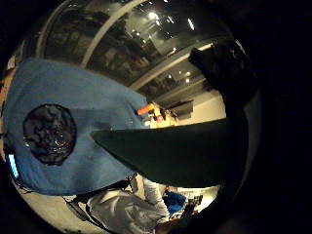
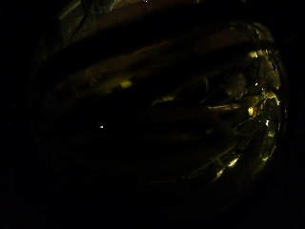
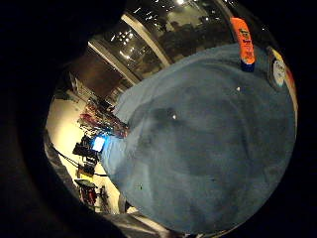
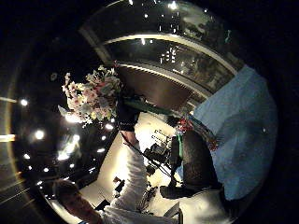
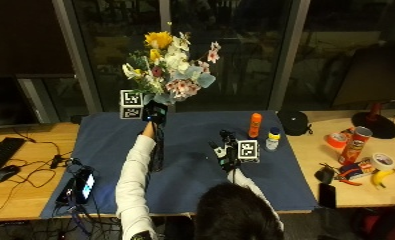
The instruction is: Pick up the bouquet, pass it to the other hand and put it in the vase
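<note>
The left hand [image 5: 154,112] is raised over the far edge of the desk [image 5: 297,190], its fingers curled round the stems of the bouquet [image 5: 170,70], which it holds upright with the blooms above the hand and the stems running down below it toward the blue cloth [image 5: 190,165]. The left thumb side palm view is nearly black with something pressed close to it, which fits a grip on the stems. The right hand [image 5: 225,150] rests low over the middle of the cloth with its fingers spread and relaxed, holding nothing; the right thumb side palm view looks up at the bouquet [image 4: 91,100] and the hand that carries it. So the bouquet's long axis stands near vertical, up and toward the far left from the right hand, and the two hands are well apart. The pass seems not yet made, and for it the right hand would have to rise and reach across to the stems below the left hand, or the left bring them down. Near the far right of the cloth stand an orange bottle [image 5: 255,125] and a small jar [image 5: 273,139]. I cannot pick out a vase for certain; a dark round thing [image 5: 294,122] lies just off the cloth's far right corner.
</note>
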Demonstrator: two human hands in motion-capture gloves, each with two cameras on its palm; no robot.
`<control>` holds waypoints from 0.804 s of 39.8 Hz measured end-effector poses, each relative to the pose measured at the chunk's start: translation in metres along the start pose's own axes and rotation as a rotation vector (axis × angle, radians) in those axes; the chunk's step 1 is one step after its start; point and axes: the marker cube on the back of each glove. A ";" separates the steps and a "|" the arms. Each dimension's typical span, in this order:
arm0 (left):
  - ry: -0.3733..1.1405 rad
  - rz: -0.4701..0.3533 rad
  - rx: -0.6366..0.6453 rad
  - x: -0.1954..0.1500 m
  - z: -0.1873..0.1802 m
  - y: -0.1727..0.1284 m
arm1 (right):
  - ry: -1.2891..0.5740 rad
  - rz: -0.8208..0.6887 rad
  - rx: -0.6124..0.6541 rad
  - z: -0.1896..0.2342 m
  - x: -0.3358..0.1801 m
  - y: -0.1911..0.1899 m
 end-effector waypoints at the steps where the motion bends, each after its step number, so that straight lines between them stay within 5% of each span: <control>1: -0.002 0.000 0.015 0.001 -0.006 -0.001 | -0.003 0.005 -0.005 0.000 -0.001 0.001; 6: 0.010 -0.025 0.078 -0.006 -0.029 -0.007 | 0.022 0.020 -0.008 0.004 -0.002 0.005; 11: 0.005 -0.051 0.112 -0.013 -0.044 -0.007 | -0.101 -0.189 -0.037 0.017 -0.005 0.000; 16: -0.010 -0.058 0.121 -0.020 -0.052 -0.012 | 0.034 0.072 -0.057 0.020 -0.003 0.011; 23: -0.004 -0.064 0.104 -0.030 -0.059 -0.017 | -0.082 -0.133 -0.077 0.030 -0.001 0.001; 29: 0.000 -0.078 0.093 -0.033 -0.061 -0.016 | 0.135 0.176 -0.055 0.018 -0.001 0.009; 32: 0.009 -0.109 0.102 -0.039 -0.061 -0.019 | 0.069 0.141 -0.073 0.016 -0.014 0.008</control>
